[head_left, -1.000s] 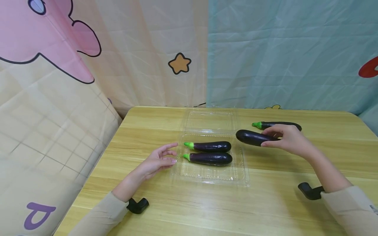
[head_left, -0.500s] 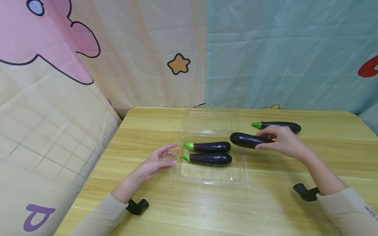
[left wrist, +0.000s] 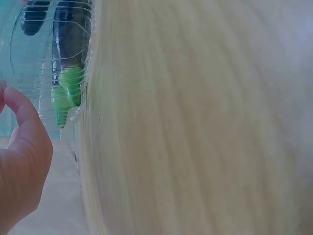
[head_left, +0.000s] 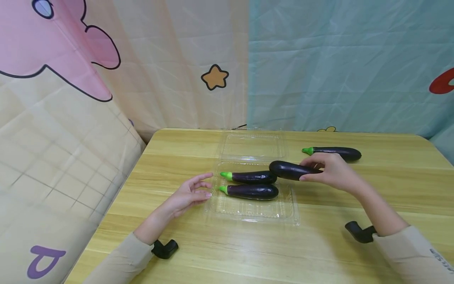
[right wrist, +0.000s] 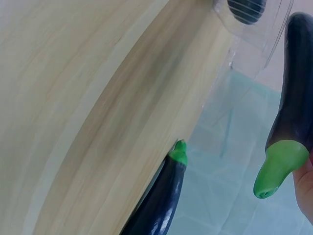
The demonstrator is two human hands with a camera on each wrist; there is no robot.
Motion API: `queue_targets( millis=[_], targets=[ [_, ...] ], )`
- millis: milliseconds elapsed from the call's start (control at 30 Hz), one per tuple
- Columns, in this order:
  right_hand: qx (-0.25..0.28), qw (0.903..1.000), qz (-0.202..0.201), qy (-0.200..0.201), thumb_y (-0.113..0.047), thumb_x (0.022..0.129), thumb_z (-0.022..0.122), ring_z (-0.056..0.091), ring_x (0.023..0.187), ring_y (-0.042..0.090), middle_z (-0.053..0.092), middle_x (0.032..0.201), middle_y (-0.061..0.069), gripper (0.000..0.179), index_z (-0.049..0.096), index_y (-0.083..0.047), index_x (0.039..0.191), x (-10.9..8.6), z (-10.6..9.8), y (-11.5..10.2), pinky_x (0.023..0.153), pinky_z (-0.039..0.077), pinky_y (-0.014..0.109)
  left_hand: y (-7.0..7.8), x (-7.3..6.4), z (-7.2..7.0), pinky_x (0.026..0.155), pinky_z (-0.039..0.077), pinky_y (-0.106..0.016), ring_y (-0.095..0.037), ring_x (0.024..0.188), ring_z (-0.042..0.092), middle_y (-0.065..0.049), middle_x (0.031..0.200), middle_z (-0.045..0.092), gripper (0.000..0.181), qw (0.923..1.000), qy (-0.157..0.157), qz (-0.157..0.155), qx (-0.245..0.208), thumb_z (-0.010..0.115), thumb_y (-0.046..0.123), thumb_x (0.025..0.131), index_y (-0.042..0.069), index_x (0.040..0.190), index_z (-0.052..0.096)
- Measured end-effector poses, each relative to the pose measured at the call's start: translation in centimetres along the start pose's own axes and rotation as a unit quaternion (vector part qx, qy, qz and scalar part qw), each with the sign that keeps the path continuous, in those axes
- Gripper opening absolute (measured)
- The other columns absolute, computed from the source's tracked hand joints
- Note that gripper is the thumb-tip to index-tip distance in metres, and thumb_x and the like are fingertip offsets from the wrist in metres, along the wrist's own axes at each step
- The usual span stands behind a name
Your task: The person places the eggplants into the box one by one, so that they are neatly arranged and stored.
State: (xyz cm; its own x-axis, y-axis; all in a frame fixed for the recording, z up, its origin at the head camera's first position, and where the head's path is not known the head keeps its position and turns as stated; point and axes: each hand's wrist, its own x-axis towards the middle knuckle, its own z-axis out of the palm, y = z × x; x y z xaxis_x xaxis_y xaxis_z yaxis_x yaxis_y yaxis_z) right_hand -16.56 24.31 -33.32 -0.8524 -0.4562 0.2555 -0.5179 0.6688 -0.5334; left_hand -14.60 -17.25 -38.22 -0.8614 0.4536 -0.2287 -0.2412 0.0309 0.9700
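Observation:
My right hand (head_left: 328, 171) pinches an eggplant (head_left: 289, 170) near its stem end. Its rounded end overlaps the right part of a clear plastic clamshell box (head_left: 244, 210) in the head view; the right wrist view shows its green stem (right wrist: 281, 166) beside the fingers. Two eggplants lie side by side in the box, a rear one (head_left: 252, 177) and a front one (head_left: 252, 191), green stems to the left. By the box's left edge my left hand (head_left: 188, 195) is held with fingers spread, holding nothing.
Another eggplant (head_left: 337, 153) lies at the back right of the wooden table (head_left: 248, 252). The box's clear lid (head_left: 253, 145) is folded back toward the table's rear edge. A patterned curtain (head_left: 337, 71) hangs behind.
My right hand has moved left with the eggplant, bringing its rounded end from beside the box to over its right part. My left hand has stayed in place.

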Motion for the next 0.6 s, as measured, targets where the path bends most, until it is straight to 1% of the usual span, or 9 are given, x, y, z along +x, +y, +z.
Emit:
queue_targets(
  millis=[267, 400, 600],
  targets=[
    [0.000, 1.0000, -0.003, -0.003, -0.024, 0.072, 0.080, 0.059, 0.075, 0.009, 0.066, 0.088, -0.003, 0.031, 0.070, -0.008, 0.097, 0.2, 0.4, -0.8, 0.065, 0.053, 0.025, -0.1, 0.0, -0.1, 0.076, 0.051, -0.023, -0.012, 0.085, 0.058, -0.008, 0.115, 0.049, 0.068, 1.0000, -0.002, 0.002, -0.003, 0.060, -0.002, 0.085, 0.006, 0.145, 0.028],
    [0.005, 0.9999, -0.010, -0.004, -0.025, 0.073, 0.080, 0.060, 0.077, 0.011, 0.067, 0.089, -0.002, 0.032, 0.070, -0.007, 0.097, 0.3, 0.5, -1.2, 0.066, 0.053, 0.027, -0.1, 0.0, -0.1, 0.076, 0.051, -0.023, -0.011, 0.085, 0.058, -0.010, 0.116, 0.048, 0.068, 1.0000, -0.002, 0.001, -0.004, 0.060, -0.002, 0.085, 0.006, 0.145, 0.028],
    [0.018, 0.9997, -0.009, -0.013, -0.026, 0.073, 0.079, 0.060, 0.076, 0.010, 0.067, 0.090, -0.002, 0.032, 0.070, -0.007, 0.098, 0.6, 0.9, -1.9, 0.066, 0.053, 0.026, 0.0, 0.1, 0.0, 0.076, 0.051, -0.023, -0.011, 0.085, 0.058, -0.011, 0.117, 0.048, 0.068, 1.0000, -0.001, -0.002, -0.007, 0.061, -0.002, 0.085, 0.006, 0.145, 0.029]
  ],
)
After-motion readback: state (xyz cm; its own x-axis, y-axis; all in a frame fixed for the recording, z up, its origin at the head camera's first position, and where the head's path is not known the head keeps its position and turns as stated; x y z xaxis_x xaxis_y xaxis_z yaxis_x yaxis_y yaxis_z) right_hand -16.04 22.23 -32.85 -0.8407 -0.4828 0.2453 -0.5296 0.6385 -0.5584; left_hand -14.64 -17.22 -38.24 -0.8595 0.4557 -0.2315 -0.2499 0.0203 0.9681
